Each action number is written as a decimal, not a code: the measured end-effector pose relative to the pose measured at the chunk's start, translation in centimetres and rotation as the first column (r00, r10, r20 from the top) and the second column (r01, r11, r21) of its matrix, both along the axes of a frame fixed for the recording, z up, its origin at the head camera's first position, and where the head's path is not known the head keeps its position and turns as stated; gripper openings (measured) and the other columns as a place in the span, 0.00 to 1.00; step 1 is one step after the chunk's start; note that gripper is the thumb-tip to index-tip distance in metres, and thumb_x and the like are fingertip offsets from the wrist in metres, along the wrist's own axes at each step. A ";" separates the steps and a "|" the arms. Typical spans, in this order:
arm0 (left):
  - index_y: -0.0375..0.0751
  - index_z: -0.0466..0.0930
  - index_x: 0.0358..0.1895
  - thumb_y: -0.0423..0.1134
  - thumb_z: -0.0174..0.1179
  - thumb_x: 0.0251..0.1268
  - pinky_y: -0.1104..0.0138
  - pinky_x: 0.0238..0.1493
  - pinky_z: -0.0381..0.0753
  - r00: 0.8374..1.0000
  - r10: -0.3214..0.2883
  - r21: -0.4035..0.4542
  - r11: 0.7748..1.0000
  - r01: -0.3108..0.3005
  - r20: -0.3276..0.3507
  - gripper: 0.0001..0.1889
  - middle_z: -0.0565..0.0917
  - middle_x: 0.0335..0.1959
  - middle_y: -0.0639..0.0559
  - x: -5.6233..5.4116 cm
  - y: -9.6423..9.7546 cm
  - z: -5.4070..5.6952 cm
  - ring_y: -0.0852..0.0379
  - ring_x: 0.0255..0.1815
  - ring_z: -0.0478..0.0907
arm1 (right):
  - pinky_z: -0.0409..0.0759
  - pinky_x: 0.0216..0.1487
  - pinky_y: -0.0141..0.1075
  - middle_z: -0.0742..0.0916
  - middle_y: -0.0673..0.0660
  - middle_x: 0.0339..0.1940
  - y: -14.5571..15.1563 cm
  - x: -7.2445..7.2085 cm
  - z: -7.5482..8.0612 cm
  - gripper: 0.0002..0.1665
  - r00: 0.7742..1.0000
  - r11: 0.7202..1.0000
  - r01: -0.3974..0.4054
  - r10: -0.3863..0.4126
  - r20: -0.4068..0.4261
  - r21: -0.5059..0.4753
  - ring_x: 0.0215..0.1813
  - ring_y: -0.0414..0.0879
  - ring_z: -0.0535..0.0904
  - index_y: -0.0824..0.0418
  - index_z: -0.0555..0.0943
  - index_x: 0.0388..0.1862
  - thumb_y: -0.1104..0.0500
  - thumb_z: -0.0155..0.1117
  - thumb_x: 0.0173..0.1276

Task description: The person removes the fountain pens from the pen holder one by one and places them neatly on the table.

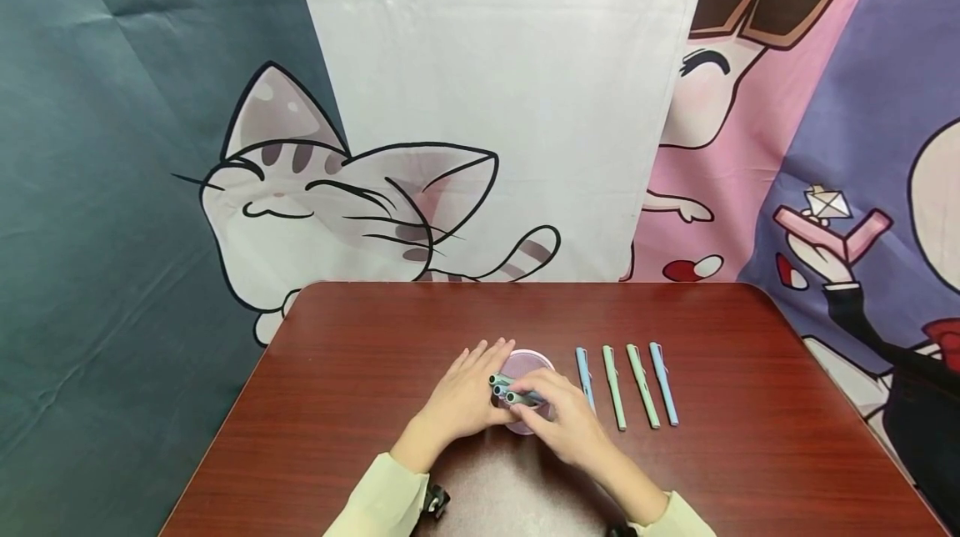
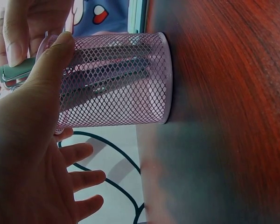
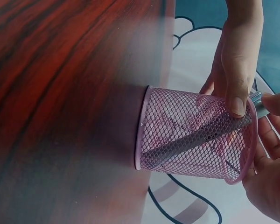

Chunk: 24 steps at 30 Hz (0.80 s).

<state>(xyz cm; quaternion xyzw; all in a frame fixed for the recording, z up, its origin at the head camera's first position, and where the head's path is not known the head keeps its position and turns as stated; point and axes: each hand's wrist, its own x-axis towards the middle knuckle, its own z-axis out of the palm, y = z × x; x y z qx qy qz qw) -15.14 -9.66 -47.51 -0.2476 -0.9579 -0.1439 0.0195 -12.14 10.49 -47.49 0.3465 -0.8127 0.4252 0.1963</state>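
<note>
A round pink mesh pen holder (image 2: pixel 116 93) stands upright on the table. My left hand (image 1: pixel 468 391) holds it near the rim, thumb (image 3: pixel 237 100) against the mesh and the other fingers reaching out straight past its far side. Several pens lean inside, their tops showing toward the left hand in the head view. Over the holder's mouth, my right hand (image 1: pixel 566 416) pinches a green pen (image 2: pixel 19 70) by its top end, the shaft slanting down inside the mesh. One dark-looking pen shaft (image 3: pixel 191 142) shows through the holder's side in the right wrist view.
Right of the holder, a row of pens lies on the reddish-brown table (image 1: pixel 360 353): a blue pen (image 1: pixel 584 374) partly behind the right hand, two green pens (image 1: pixel 613 387), and another blue pen (image 1: pixel 663 383). A cartoon-printed cloth (image 1: pixel 495 103) hangs behind the table.
</note>
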 end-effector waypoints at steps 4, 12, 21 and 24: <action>0.50 0.53 0.82 0.71 0.66 0.53 0.47 0.78 0.58 1.000 0.001 0.000 1.000 -0.001 0.000 0.56 0.62 0.80 0.49 0.1 0.0 0.1 0.42 0.79 0.60 | 0.82 0.44 0.35 0.86 0.42 0.44 0.0 0.1 0.2 0.15 1.000 1.000 -0.011 0.011 0.026 -0.016 0.45 0.39 0.82 0.52 0.86 0.46 0.64 0.75 0.61; 0.50 0.52 0.82 0.71 0.65 0.55 0.47 0.78 0.58 1.000 0.006 0.003 1.000 -0.006 0.012 0.55 0.62 0.80 0.49 0.0 0.0 0.0 0.43 0.79 0.59 | 0.86 0.40 0.41 0.87 0.43 0.44 0.0 0.2 0.5 0.13 0.998 0.998 -0.026 0.030 0.058 -0.058 0.44 0.39 0.84 0.52 0.85 0.45 0.64 0.73 0.64; 0.50 0.52 0.82 0.72 0.64 0.55 0.47 0.78 0.57 1.000 0.009 0.013 1.000 -0.010 0.026 0.55 0.62 0.80 0.49 -0.1 0.0 -0.1 0.42 0.79 0.59 | 0.85 0.40 0.40 0.88 0.45 0.43 0.4 0.3 1.3 0.14 0.998 0.995 -0.023 0.029 0.062 -0.100 0.43 0.40 0.84 0.52 0.85 0.46 0.66 0.72 0.64; 0.51 0.52 0.82 0.73 0.64 0.54 0.46 0.78 0.58 1.000 0.007 0.021 1.000 -0.007 0.026 0.56 0.62 0.80 0.49 -0.1 -0.1 -0.1 0.42 0.79 0.60 | 0.86 0.39 0.38 0.89 0.47 0.43 0.5 0.5 1.7 0.16 0.997 0.991 -0.018 0.028 0.076 -0.133 0.42 0.41 0.85 0.53 0.84 0.48 0.68 0.72 0.64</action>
